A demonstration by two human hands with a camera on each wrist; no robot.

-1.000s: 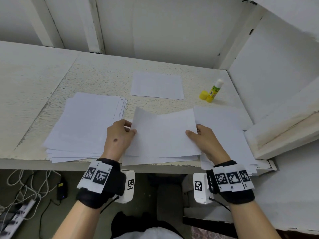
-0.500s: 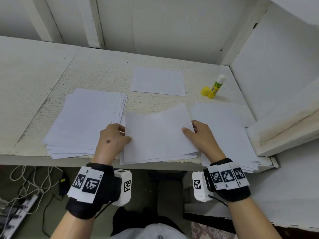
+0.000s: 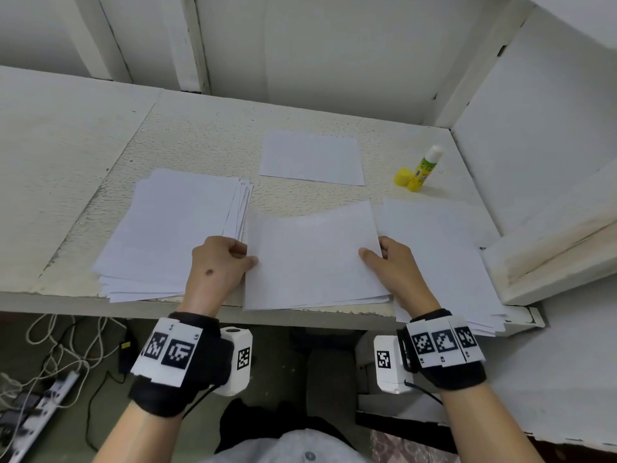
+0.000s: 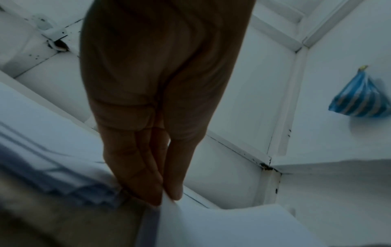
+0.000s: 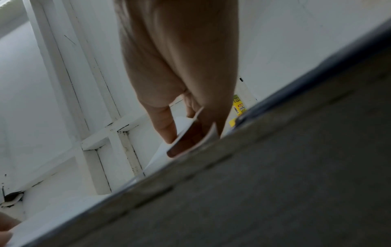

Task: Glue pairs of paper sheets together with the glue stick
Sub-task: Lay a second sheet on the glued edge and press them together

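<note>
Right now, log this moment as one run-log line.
left hand: pinches top sheet left edge | right hand: pinches right edge | glue stick: uncapped, upright, untouched

white paper sheets, yellow-green glue stick, yellow cap.

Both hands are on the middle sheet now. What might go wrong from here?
The sheet is pinched at both side edges by the left hand and right hand and bows in the middle, so it may land skewed on the sheets beneath. The glue stick stands uncapped beside its cap; it could dry out or tip over.
</note>
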